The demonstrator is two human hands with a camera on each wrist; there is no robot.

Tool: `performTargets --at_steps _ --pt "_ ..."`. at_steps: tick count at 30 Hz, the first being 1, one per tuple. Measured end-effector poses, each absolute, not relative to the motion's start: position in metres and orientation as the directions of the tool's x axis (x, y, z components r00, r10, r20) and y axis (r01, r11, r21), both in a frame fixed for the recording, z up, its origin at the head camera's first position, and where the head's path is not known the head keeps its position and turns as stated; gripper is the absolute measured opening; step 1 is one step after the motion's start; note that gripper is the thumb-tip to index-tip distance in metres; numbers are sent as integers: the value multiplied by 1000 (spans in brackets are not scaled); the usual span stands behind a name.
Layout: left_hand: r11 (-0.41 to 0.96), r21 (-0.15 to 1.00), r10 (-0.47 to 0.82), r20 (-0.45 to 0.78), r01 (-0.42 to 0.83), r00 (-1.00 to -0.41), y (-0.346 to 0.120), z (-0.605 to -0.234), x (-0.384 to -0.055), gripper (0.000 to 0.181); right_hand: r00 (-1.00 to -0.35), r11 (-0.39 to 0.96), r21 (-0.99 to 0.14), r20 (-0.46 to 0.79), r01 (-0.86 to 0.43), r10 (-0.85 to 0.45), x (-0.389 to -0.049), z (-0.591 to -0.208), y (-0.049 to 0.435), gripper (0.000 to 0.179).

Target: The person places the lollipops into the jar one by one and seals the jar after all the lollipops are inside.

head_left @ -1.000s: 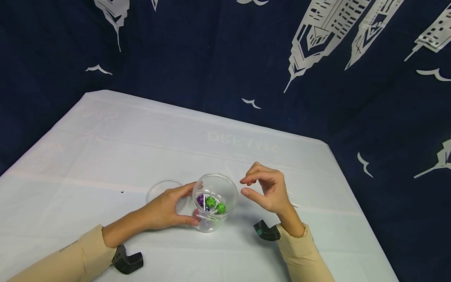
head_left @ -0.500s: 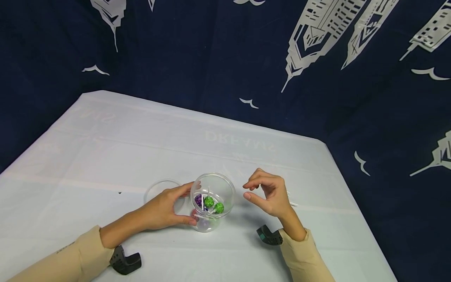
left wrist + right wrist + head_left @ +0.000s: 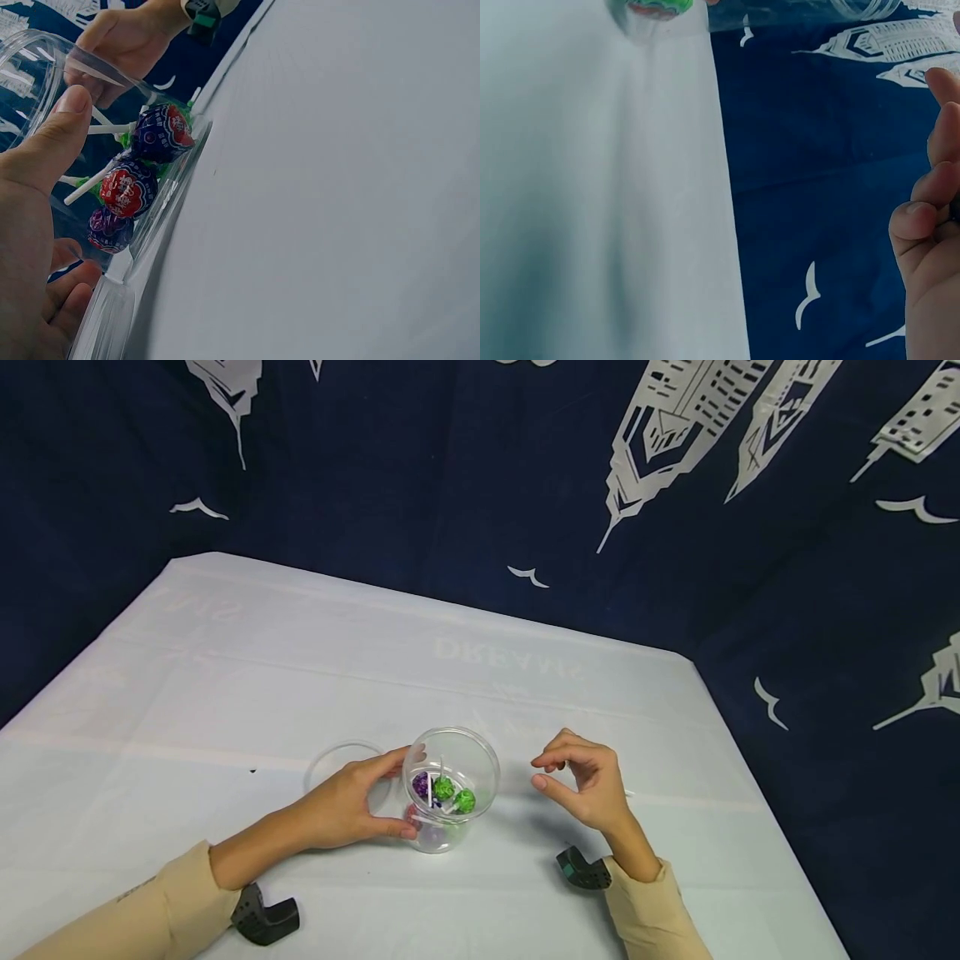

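Note:
A clear plastic jar (image 3: 486, 781) stands without a lid near the middle of the white table. My left hand (image 3: 341, 807) grips its side, thumb toward me and fingers around the far side. Inside lie several wrapped lollipops, among them a green lollipop (image 3: 465, 801) and a purple lollipop (image 3: 422, 785). Through the jar wall, the left wrist view shows a blue-and-red lollipop (image 3: 129, 189) with its white stick. My right hand (image 3: 588, 783) hovers right of the jar, fingers loosely bent, a gap between thumb and fingertips, nothing held.
A clear round lid (image 3: 321, 757) lies flat behind my left hand, partly covered by it. White stick ends (image 3: 629, 793) poke out from behind my right wrist. The white table (image 3: 262, 693) ends at a dark blue curtain (image 3: 420, 485) with white skyline prints.
My right hand has drawn away from the jar, to the right and slightly toward me. The left hand keeps its grip on the jar; the head view has shifted slightly.

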State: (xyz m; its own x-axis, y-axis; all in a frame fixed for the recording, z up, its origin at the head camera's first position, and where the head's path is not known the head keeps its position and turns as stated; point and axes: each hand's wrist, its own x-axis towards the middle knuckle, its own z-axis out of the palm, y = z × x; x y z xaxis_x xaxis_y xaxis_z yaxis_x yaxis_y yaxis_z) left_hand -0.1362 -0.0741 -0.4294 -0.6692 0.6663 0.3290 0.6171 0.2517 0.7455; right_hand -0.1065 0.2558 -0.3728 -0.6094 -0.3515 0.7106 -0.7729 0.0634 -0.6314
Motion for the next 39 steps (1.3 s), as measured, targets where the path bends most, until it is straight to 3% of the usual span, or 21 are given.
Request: performTargets --at_steps 7,18,22,27,31,35,39 --pt "253 744 666 329 618 -670 -73 -428 -136 95 -646 115 -646 700 -755 -306 -103 -374 268 24" --pt "265 748 665 315 608 -677 -74 -426 -136 96 -635 112 -631 724 -768 -270 -103 -371 285 6" --pt "255 745 665 327 616 -671 -73 -427 -136 95 -641 128 -632 727 -765 -245 -103 -372 291 9" --pt "255 745 661 331 617 -673 -73 -429 -136 95 -650 149 -633 733 -759 -198 -100 -373 300 7" --pt "259 738 665 331 623 -669 -72 -428 -136 95 -662 191 -636 735 -748 -146 -98 -374 310 16" --pt "262 736 669 328 625 -667 -73 -428 -136 95 -674 230 -643 733 -730 -89 -97 -377 318 6" --pt "258 744 670 322 617 -669 -73 -428 -136 94 -700 272 -666 713 -695 -41 -96 -379 324 10"
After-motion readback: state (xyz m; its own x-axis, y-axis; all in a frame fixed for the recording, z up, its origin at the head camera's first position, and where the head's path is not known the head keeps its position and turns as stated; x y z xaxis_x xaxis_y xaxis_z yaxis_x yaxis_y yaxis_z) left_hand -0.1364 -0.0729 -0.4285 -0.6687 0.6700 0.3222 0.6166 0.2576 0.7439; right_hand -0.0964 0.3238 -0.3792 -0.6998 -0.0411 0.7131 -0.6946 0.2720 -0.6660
